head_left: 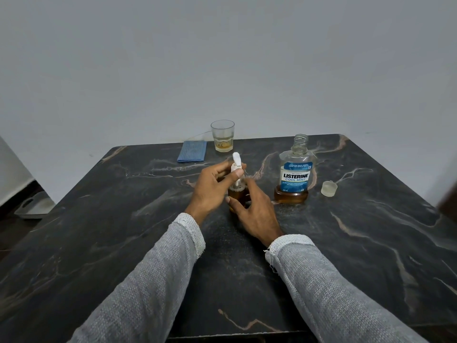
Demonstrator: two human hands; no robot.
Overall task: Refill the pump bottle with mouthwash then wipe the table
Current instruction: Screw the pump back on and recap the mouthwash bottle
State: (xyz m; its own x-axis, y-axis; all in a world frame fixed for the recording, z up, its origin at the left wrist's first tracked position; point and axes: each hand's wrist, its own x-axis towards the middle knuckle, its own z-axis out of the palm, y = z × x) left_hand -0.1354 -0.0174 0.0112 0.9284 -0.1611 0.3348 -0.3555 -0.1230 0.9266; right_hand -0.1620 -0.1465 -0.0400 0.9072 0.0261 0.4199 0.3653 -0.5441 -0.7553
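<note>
Head view: two hands work a small pump bottle (238, 194) at the middle of a dark marble table (123, 219).

Left hand (212, 189) pinches the white pump head (236, 164); right hand (254, 209) wraps the amber-filled body. An uncapped mouthwash bottle (295, 174) stands just right, its cap (329, 188) beside it. Near the far edge sit a glass (222, 136) and a folded blue cloth (192, 151).

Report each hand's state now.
Left hand: closed on the pump head.
Right hand: holding the pump bottle.
</note>
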